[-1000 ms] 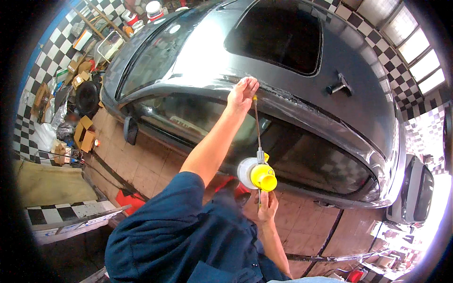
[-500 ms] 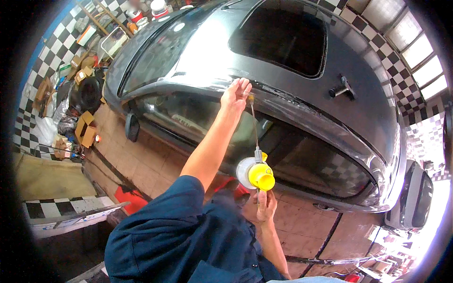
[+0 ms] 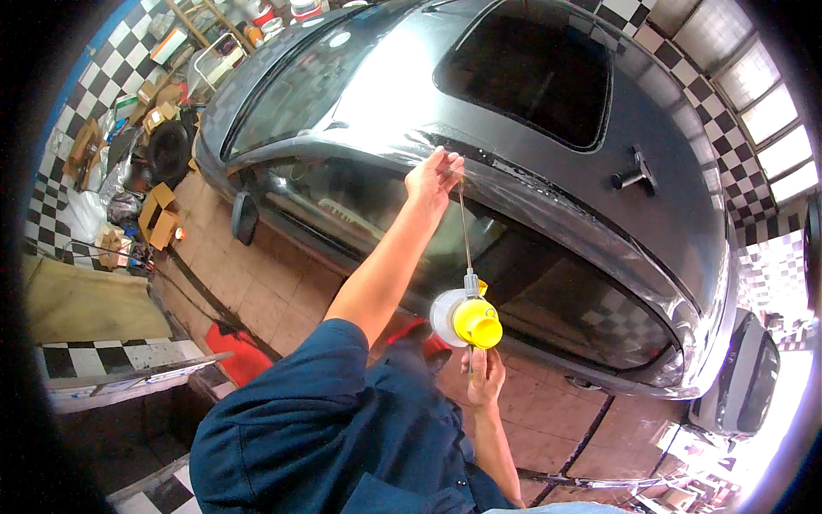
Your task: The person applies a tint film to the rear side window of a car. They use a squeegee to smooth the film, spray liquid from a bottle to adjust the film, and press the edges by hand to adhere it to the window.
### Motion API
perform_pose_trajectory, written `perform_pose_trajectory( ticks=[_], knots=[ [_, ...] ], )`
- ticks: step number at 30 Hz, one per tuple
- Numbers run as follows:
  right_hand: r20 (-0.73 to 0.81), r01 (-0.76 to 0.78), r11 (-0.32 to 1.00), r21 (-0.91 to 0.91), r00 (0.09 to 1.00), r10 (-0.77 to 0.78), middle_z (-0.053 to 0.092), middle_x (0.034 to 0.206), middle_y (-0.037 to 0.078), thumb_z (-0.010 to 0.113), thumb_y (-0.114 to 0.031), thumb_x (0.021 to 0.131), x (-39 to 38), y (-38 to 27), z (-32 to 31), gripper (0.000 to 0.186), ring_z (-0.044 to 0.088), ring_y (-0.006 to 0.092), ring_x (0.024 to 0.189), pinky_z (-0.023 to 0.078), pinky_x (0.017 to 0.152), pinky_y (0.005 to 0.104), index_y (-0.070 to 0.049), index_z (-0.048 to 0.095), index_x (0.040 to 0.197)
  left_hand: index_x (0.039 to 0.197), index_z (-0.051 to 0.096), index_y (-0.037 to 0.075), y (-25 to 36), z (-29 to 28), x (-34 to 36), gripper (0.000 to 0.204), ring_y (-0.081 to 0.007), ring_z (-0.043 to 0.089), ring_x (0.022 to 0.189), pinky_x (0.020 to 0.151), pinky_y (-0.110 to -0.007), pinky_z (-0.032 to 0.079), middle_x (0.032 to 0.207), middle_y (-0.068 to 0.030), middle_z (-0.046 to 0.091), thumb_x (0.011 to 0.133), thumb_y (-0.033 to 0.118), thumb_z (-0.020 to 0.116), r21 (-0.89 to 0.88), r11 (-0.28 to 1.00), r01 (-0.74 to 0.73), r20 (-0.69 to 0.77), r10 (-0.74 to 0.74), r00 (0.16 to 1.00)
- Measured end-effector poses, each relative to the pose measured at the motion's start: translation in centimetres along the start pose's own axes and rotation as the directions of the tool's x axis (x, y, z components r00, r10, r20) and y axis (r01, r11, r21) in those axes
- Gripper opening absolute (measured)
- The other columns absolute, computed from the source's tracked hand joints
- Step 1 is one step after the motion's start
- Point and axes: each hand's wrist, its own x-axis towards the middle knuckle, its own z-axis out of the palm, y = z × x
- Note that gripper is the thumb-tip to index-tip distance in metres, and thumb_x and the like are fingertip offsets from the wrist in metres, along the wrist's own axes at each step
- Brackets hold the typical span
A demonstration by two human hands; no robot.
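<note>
A dark grey car fills the far side, and my left hand (image 3: 435,180) is raised at its roof edge (image 3: 548,188) above the side window. Its fingers are closed in a pinch on what looks like thin clear film (image 3: 495,171), whose whitish streaks run along the edge. Lower down, my right hand (image 3: 485,377) grips a pump sprayer (image 3: 467,317) with a yellow top and a translucent bottle. The sprayer's long thin metal wand (image 3: 467,231) points up towards my left hand; its tip is close to the fingers.
On the roof, right of the dark sunroof (image 3: 531,73), lies a black T-shaped tool (image 3: 635,174). The side mirror (image 3: 245,216) sticks out at left. Cardboard boxes (image 3: 159,217), a tyre (image 3: 169,150) and bags crowd the left wall. Another vehicle (image 3: 738,377) stands at right.
The view has turned slightly, so the car sits a little further right in it. Both hands keep their holds, the left at the roof edge and the right on the sprayer.
</note>
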Motion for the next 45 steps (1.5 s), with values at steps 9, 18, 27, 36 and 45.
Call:
perform_pose_trajectory(
  ticks=[9,18,27,36,45],
  knots=[
    [0.024,0.031,0.997,-0.07,0.999,-0.03,0.056,0.075,0.002,0.049,-0.026,0.095,-0.4,0.6,-0.4,0.025,0.049,0.0067,0.061,0.043,0.056,0.0216,-0.002,0.056,0.101,0.092,0.056,-0.001,0.5,0.4,-0.7,0.014,-0.0242,0.063,0.079,0.07,-0.034,0.055,0.089,-0.0133,0.063,0.084,0.008,0.062,0.02,1.0,0.003,-0.033,-0.003,0.999],
    [0.068,0.065,0.985,-0.163,0.996,-0.054,0.057,0.075,0.002,0.051,-0.026,0.094,0.7,0.1,-0.7,0.026,0.051,0.0076,0.062,0.043,0.056,0.0218,-0.001,0.056,0.101,0.091,0.056,-0.001,0.0,-0.6,1.4,0.016,-0.0228,0.063,0.082,0.07,-0.032,0.054,0.094,-0.0139,0.063,0.079,0.004,0.065,-0.068,0.994,-0.082,0.003,0.082,0.997],
    [0.028,-0.053,0.998,0.036,0.998,0.052,0.057,0.076,0.004,0.053,-0.027,0.092,-1.9,-1.3,-1.5,0.029,0.051,0.0092,0.063,0.042,0.056,0.0227,0.001,0.056,0.1,0.092,0.055,-0.004,0.9,-2.3,1.7,0.019,-0.0229,0.063,0.074,0.059,-0.029,0.056,0.084,-0.0149,0.062,0.082,0.009,0.065,0.081,0.996,-0.041,-0.012,0.042,0.999],
    [0.055,0.036,0.938,-0.345,0.998,-0.018,0.06,0.072,0.006,0.056,-0.025,0.09,-6.3,4.4,-7.4,0.027,0.055,0.0102,0.06,0.045,0.055,0.0233,0.002,0.056,0.091,0.078,0.057,0.002,-0.1,-2.7,1.1,0.018,-0.0173,0.062,0.055,0.047,-0.027,0.05,0.07,-0.0112,0.064,0.079,0.014,0.07,0.404,0.899,-0.171,-0.012,0.192,0.981],
    [0.01,-0.369,0.906,-0.206,0.925,0.379,0.062,0.083,0.009,0.06,-0.011,0.079,-7.7,8.1,-10.6,0.026,0.058,0.0144,0.075,0.047,0.067,0.0284,0.005,0.059,0.099,0.078,0.053,0.006,-0.4,-4.7,0.1,0.028,-0.011,0.048,0.044,0.04,-0.025,0.039,0.058,-0.0033,0.053,0.076,0.024,0.074,0.528,0.816,-0.235,0.013,0.269,0.963]
  ],
)
